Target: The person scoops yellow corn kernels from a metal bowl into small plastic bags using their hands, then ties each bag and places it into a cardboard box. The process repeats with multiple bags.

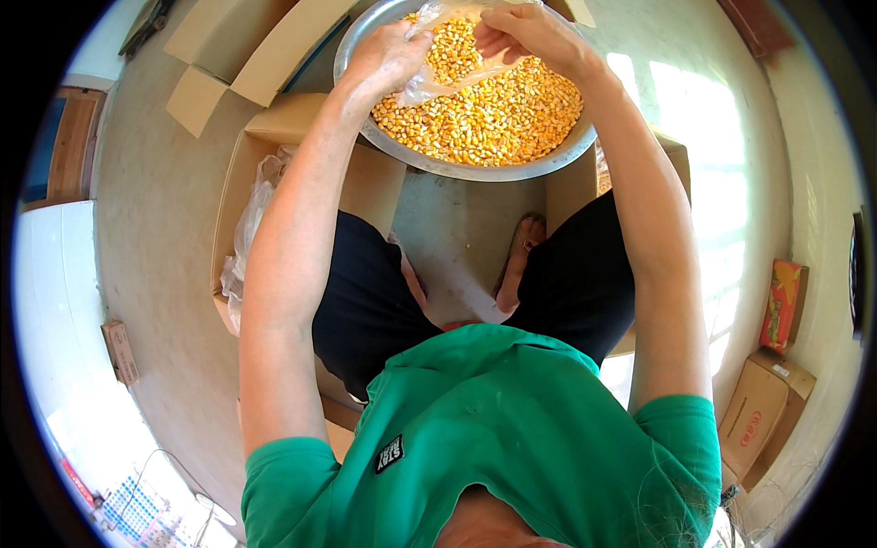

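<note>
A wide metal basin (461, 170) full of yellow corn kernels (484, 119) stands in front of my knees. Over the corn, a clear plastic bag (427, 89) is stretched between my hands. My left hand (388, 59) is closed on the bag's left side, above the basin's left part. My right hand (532, 35), its fingers curled, grips the bag's right side near the top of the view. Some kernels show through the thin film. The bag's far part is cut off by the view's top edge.
An open cardboard box (239, 173) by my left leg holds crumpled clear plastic (251, 228). Another open carton (239, 41) lies beyond it. A box flap (671, 169) shows beside my right knee. By the right wall stand a red box (783, 306) and a brown carton (763, 416).
</note>
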A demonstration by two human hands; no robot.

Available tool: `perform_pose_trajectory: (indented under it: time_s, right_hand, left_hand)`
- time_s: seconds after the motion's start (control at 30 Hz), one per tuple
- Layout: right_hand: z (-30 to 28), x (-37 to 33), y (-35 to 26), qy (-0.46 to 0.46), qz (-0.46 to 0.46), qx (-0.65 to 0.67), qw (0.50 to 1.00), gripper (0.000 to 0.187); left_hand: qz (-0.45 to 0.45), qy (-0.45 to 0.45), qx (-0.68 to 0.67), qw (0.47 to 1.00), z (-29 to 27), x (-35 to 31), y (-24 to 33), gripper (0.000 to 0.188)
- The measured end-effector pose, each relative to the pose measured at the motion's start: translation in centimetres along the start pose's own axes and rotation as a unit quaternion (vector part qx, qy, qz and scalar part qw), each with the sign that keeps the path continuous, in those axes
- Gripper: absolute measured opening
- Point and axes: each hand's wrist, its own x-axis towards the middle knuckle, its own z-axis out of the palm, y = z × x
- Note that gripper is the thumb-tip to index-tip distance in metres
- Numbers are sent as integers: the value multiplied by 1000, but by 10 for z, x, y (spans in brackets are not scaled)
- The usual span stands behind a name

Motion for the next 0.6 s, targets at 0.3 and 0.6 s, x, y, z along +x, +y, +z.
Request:
perform_pose_trajectory:
  time_s: [0.3,0.6]
  right_hand:
    - [-20,-13,72,-144,152,-382,900,27]
    - [11,-6,112,21,73,-458,886,39]
  left_hand:
    - [-18,-31,5,999,-12,-8,7,40]
    - [32,1,19,999,-4,2,-7,45]
